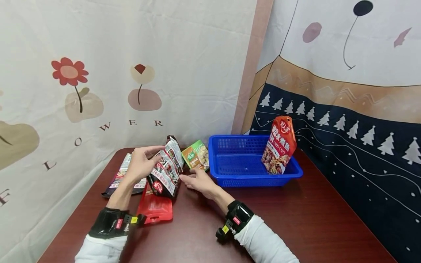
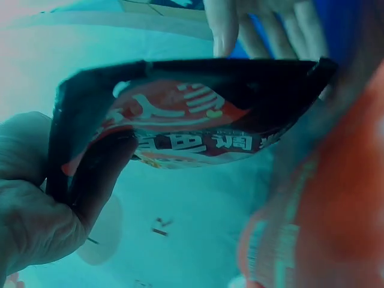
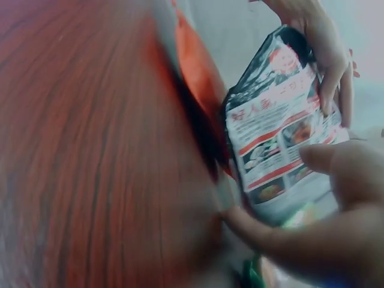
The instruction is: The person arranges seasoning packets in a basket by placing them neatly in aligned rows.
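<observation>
Your left hand (image 1: 139,162) grips a black sauce packet (image 1: 166,168) by its upper edge, fingers curled round it and thumb on the printed face; the packet stands nearly upright above the desk (image 1: 296,219), its lower end over a flat red pouch (image 1: 155,208) that lies on the wood; the packet's face is glossy black with a red emblem near the bottom, white panels of small food photographs and rows of print; in the left wrist view (image 2: 192,114) it shows its gusseted bottom with a red and white logo; in the right wrist view (image 3: 279,126) the white label with red bands and picture squares is plain to see.

Your right hand (image 1: 198,180) rests just beside the packet's right edge, fingers spread and relaxed, holding nothing; its fingertips (image 3: 318,157) look to be at the packet's face, though you cannot tell if they touch.

Behind your left hand a second dark packet (image 1: 122,175) lies flat; a green box (image 1: 196,155) sits just beside a blue basket (image 1: 230,146), and inside the basket an orange-red pouch (image 1: 279,146) leans upright against its far right corner.
</observation>
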### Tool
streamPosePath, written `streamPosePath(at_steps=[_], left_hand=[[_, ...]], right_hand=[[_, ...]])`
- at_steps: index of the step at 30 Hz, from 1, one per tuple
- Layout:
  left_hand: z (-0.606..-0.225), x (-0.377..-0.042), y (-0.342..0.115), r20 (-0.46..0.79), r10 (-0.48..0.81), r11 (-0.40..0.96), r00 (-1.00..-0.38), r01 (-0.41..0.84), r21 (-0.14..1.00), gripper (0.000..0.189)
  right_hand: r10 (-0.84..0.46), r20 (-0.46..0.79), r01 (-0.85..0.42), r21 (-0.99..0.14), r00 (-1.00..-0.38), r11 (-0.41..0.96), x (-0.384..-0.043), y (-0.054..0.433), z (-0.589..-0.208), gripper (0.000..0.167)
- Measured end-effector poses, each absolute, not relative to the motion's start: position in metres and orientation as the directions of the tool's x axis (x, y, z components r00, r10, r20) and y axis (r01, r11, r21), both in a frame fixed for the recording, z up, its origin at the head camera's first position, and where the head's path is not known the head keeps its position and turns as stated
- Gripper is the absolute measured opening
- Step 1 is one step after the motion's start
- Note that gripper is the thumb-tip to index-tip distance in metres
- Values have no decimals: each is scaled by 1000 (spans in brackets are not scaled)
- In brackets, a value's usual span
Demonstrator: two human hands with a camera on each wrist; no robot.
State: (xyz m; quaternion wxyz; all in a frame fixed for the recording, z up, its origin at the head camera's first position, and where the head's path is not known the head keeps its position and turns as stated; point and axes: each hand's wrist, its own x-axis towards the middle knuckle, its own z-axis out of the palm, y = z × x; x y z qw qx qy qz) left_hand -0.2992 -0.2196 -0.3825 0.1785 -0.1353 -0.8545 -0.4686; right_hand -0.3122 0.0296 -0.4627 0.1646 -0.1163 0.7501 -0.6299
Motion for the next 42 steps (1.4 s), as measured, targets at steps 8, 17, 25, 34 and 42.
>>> streamPosePath(at_steps=[8,17,25,34,42], left_hand=[[-356,-279,-215,407,100,288,-908,418,862,38],[-339,-263,-214,438,98,172,-894,449,877,39],[-330,-252,-218,495,58,83,-867,499,863,40],[-332,-252,-199,661,-5,47,-750,660,750,41],[-336,-253,-165,741,-72,50,-668,739,671,41]], right_hand=[[-522,-177,378,-873,-835,-308,-313,22,-453,55],[-438,-62,301,-812,-897,-500,-299,16,-435,37],[-327,42,140,-847,-944,-513,-282,15,-411,43],[-120,255,-160,-844,-960,-512,-276,28,-388,40],[16,414,-373,-802,-910,-467,-274,58,-367,43]])
